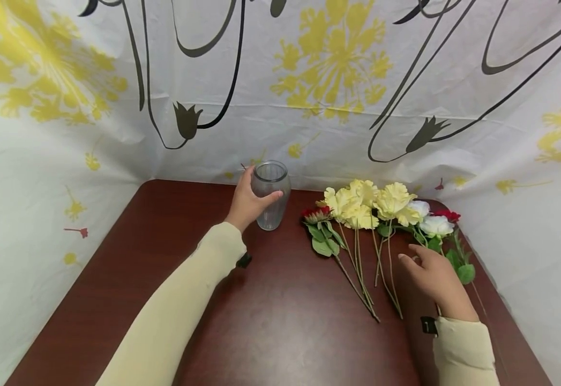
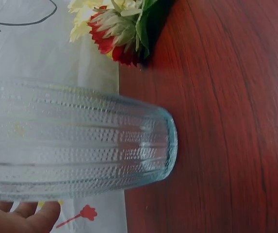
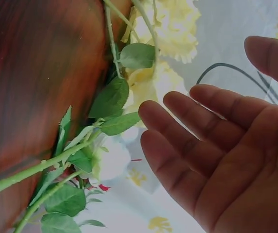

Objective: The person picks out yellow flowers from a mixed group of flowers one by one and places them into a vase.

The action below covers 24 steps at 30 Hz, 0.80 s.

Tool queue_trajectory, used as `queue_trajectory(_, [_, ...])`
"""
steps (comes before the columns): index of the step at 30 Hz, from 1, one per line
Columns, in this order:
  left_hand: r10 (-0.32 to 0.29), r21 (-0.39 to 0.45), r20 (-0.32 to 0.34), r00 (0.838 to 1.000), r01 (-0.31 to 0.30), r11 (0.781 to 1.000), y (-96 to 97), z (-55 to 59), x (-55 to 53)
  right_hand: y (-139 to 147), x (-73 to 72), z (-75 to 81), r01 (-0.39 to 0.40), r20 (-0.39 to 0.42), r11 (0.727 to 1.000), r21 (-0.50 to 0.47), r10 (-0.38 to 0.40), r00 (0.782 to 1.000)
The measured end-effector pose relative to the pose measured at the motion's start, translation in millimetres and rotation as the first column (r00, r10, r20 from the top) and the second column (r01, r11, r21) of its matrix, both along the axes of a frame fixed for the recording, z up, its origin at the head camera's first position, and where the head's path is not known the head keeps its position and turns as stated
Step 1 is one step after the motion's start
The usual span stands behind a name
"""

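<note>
At the table's (image 1: pixel 261 311) far middle, I see the left hand (image 1: pixel 250 202) gripping an upright glass vase (image 1: pixel 271 214). Farther right I have flowers (image 1: pixel 352 206) lying loose, the right hand (image 1: pixel 436 279) just beside them, fingers relaxed and unclenched.

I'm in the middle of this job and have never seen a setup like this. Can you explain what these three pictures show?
There's no machine here: these are a person's two bare hands. The wide picture comes from a camera worn on the head, looking forward and down. The other two come from cameras on the wrists, so they look close and turned sideways.

The left hand grips an upright glass vase near the back of the dark reddish table. To the vase's right lie stemmed flowers: yellow flowers, white flowers and red flowers. The right hand is near them, holding nothing.
</note>
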<state>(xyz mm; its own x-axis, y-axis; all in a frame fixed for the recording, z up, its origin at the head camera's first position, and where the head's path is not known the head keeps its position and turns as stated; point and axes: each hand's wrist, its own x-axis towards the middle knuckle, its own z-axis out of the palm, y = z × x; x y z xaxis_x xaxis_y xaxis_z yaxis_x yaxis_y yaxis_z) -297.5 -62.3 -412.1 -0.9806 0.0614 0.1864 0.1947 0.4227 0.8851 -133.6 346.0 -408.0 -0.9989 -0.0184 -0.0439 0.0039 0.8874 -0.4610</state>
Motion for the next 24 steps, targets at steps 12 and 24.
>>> queue_trajectory(12, [-0.102, 0.014, 0.028, 0.994, 0.102, 0.995, -16.9, -2.2, 34.7, 9.7, -26.4, -8.1, 0.097, 0.019, 0.994, -0.056, -0.096, 0.995])
queue_trajectory(24, [-0.126, 0.051, -0.032, 0.991, 0.128, 0.99, -15.5, -13.0, 85.1, 4.3, -56.5, -10.6, 0.08, 0.102, 0.989, -0.125, -0.068, 0.992])
